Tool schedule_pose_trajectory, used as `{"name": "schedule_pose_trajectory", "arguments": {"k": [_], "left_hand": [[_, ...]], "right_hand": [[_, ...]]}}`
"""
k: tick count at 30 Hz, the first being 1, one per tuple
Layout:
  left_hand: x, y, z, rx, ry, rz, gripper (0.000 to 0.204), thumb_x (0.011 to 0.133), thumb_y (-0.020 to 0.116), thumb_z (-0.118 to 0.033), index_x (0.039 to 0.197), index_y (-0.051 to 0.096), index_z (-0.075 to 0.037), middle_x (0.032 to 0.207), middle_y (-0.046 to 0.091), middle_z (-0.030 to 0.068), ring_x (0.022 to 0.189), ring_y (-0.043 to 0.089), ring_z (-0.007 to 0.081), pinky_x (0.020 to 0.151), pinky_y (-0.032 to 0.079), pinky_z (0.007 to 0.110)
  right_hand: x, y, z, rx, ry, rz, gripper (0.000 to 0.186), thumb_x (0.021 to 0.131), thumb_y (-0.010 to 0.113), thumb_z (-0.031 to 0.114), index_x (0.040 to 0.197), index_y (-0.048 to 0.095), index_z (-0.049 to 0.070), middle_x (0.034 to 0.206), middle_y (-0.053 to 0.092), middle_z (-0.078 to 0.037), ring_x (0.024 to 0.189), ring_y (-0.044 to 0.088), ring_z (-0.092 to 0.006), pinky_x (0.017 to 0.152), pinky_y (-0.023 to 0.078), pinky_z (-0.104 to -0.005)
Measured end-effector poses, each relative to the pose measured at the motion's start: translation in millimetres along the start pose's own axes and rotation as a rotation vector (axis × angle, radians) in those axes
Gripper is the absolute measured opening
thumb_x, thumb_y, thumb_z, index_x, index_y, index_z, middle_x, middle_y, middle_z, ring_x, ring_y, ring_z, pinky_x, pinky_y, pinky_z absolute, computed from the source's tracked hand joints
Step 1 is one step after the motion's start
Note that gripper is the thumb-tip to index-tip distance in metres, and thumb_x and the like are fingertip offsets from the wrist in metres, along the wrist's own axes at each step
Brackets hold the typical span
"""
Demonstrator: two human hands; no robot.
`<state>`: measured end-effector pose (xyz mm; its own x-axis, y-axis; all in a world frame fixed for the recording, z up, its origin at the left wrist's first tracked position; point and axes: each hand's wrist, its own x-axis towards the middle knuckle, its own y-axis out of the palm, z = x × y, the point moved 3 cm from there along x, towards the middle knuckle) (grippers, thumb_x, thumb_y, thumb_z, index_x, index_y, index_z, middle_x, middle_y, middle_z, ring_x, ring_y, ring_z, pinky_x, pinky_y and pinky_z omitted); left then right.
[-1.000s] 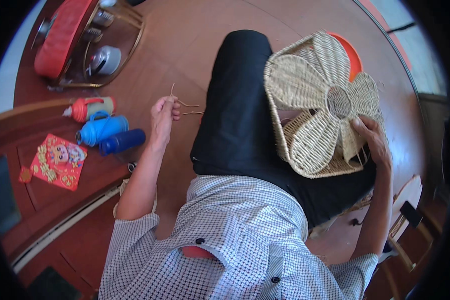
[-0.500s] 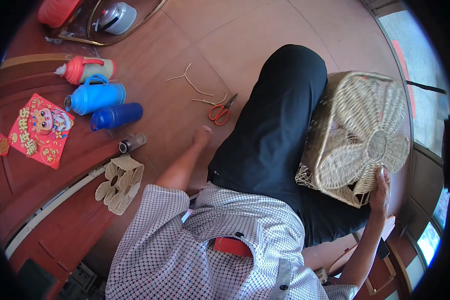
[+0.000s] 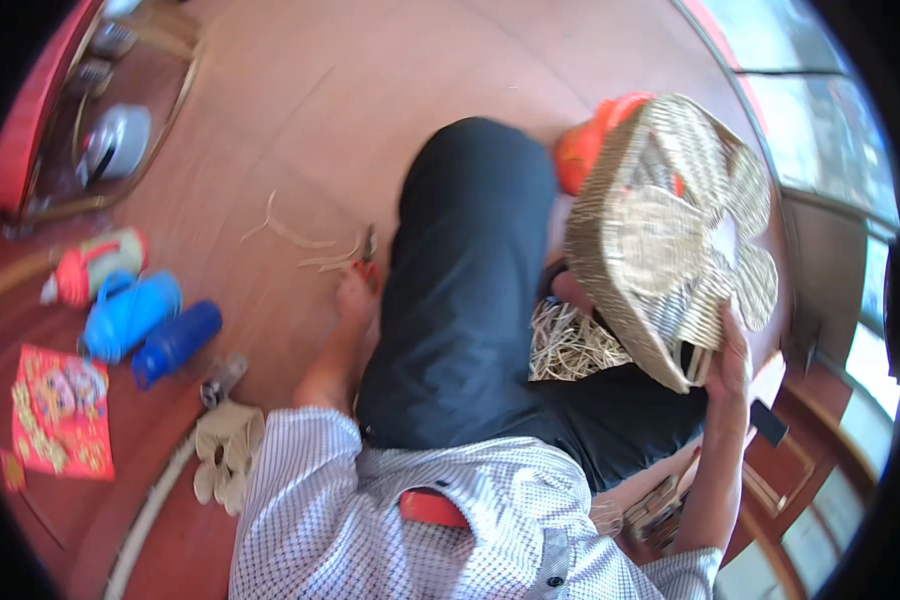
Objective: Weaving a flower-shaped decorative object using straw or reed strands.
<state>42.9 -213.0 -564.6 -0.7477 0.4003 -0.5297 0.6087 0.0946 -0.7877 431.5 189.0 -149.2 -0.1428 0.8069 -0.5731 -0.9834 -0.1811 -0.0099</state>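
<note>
Head view: a woven basket [image 3: 670, 235] with a flower-shaped pattern is held tilted on its side over the person's right thigh, and the right hand [image 3: 732, 352] is clasped around its lower rim. An orange object [image 3: 592, 150] is partly seen behind the basket, and a tangle of pale straw [image 3: 568, 343] is seen in the lap just beside it. The left hand [image 3: 355, 295] is lowered to the floor [image 3: 390, 90] beside the left knee, with its fingers at the red-handled scissors [image 3: 368, 250]; whether they are actually gripped cannot be told through the blur. Loose cane strips [image 3: 300, 240] are scattered on the floor just beyond the scissors. Toward the left edge of the floor a red and white bottle [image 3: 90, 268], a light blue flask [image 3: 128, 312] and a dark blue bottle [image 3: 176, 343] are laid side by side, with a red printed packet [image 3: 62, 412] near them. A pair of pale gloves [image 3: 226, 450] is seen close to the left elbow.
</note>
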Motion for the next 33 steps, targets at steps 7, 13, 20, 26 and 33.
{"name": "schedule_pose_trajectory", "arguments": {"k": [7, 13, 20, 26, 33], "left_hand": [[-14.3, -58.0, -18.6, -0.330, -0.042, 0.095, 0.020, 0.102, 0.072, -0.016, 0.100, 0.054, -0.008, 0.094, 0.054, 0.0061, 0.083, 0.058, 0.0226, 0.073, 0.048, 0.039], [-31.6, -216.9, -102.3, -0.923, 0.070, -0.006, 0.032, 0.102, 0.076, -0.023, 0.082, 0.054, -0.012, 0.074, 0.050, -0.0049, 0.067, 0.052, 0.0086, 0.060, 0.043, 0.030], [-138.1, -362.8, -301.4, -0.572, 0.781, -0.206, 0.019, 0.104, 0.074, -0.018, 0.101, 0.060, -0.006, 0.088, 0.056, -0.0010, 0.078, 0.056, 0.0102, 0.072, 0.052, 0.029], [-166.0, -313.8, -441.6, 0.025, 1.007, -0.055, 0.040, 0.099, 0.070, -0.026, 0.125, 0.060, 0.003, 0.107, 0.072, 0.0304, 0.103, 0.072, 0.0475, 0.091, 0.056, 0.053], [-130.8, -296.4, -479.3, 0.188, 0.921, 0.091, 0.034, 0.099, 0.064, -0.025, 0.114, 0.056, 0.005, 0.099, 0.072, 0.0365, 0.098, 0.072, 0.0548, 0.089, 0.056, 0.061]], "right_hand": [[1.1, 19.2, 8.2, 0.110, -0.140, 0.084, 0.027, 0.113, 0.067, 0.022, 0.130, 0.069, 0.001, 0.119, 0.078, -0.008, 0.105, 0.076, -0.0157, 0.096, 0.064, -0.0336], [7.8, 31.4, -9.6, 0.253, -0.275, 0.108, 0.032, 0.112, 0.068, 0.022, 0.136, 0.070, 0.000, 0.122, 0.079, -0.008, 0.104, 0.076, -0.0153, 0.095, 0.064, -0.0329], [13.1, 43.7, -28.5, 0.293, -0.507, 0.078, 0.034, 0.112, 0.069, 0.022, 0.137, 0.071, -0.001, 0.125, 0.076, -0.005, 0.108, 0.070, -0.0121, 0.099, 0.057, -0.0317], [7.2, 57.9, -29.6, 0.401, -0.571, 0.022, 0.040, 0.114, 0.066, 0.021, 0.145, 0.064, -0.004, 0.135, 0.074, -0.011, 0.119, 0.071, -0.0165, 0.107, 0.057, -0.0334], [2.2, 68.9, -24.9, 0.450, -0.593, -0.058, 0.041, 0.113, 0.067, 0.019, 0.147, 0.063, -0.003, 0.138, 0.072, -0.011, 0.122, 0.070, -0.0169, 0.108, 0.056, -0.0347]]}}
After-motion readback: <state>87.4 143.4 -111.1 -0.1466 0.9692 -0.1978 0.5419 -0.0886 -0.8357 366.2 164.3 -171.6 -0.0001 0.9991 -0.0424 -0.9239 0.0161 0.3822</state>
